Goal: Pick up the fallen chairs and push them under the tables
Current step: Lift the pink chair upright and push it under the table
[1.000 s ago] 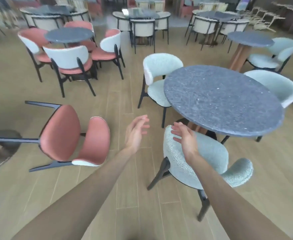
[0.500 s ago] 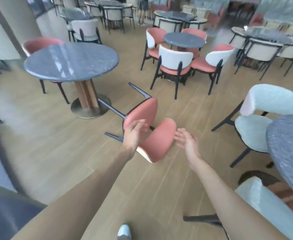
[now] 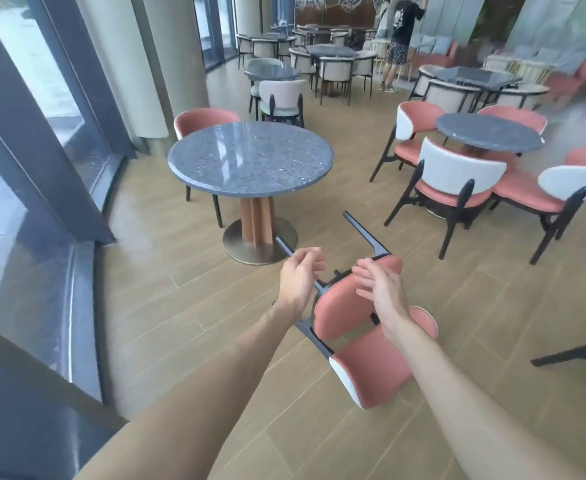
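Chair, salmon-pink upholstered with black legs point(image 3: 357, 344), lies tipped on the wood floor point(image 3: 187, 306) near the base of the round grey speckled stone table point(image 3: 250, 157). My left hand point(image 3: 298, 280) and right hand point(image 3: 383, 289) hover over it, fingers loosely spread, gripping nothing.

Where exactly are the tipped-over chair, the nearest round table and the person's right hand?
fallen chair point(image 3: 371, 368), head view, on its pink backrest.
round table point(image 3: 250, 157), head view, on the bare grey top.
right hand point(image 3: 383, 289), head view, on the back of the hand.
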{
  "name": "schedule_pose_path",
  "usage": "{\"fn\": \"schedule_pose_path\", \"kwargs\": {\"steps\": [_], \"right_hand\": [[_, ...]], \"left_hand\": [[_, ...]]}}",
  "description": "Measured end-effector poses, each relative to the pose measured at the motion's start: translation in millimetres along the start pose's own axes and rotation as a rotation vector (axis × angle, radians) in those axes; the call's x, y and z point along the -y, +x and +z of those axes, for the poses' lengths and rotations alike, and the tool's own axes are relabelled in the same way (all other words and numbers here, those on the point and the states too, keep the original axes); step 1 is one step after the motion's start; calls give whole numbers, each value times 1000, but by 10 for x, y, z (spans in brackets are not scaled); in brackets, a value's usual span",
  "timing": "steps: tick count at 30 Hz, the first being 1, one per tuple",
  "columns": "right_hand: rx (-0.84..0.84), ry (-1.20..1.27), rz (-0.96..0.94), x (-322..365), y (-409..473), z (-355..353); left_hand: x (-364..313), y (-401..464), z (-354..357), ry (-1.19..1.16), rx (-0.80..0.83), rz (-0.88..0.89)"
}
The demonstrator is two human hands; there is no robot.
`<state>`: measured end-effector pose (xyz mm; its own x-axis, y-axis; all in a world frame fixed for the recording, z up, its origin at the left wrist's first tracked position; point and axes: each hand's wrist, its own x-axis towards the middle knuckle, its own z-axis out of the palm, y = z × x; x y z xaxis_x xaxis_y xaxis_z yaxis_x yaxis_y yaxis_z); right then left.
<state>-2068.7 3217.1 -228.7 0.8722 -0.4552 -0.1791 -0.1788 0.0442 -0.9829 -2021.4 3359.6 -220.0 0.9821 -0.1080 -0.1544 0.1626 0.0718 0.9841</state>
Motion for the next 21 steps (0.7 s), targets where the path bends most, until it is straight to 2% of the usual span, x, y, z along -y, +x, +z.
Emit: {"fn": "schedule_pose_path", "kwargs": {"steps": [6,12,17,21], "right_hand": [[156,-20,-14,123,771,30],[336,-38,-34,222,1499,-389],[414,-59,-11,364,2042,-694],[467,-93,2,299,2396,-795]], "left_hand": [[-36,454,248,-27,-161,24],[93,795,854,-117,-419,3],[282,974,1552,-169,-489,-45],[361,1307,1844,-170,-516,-63]]}}
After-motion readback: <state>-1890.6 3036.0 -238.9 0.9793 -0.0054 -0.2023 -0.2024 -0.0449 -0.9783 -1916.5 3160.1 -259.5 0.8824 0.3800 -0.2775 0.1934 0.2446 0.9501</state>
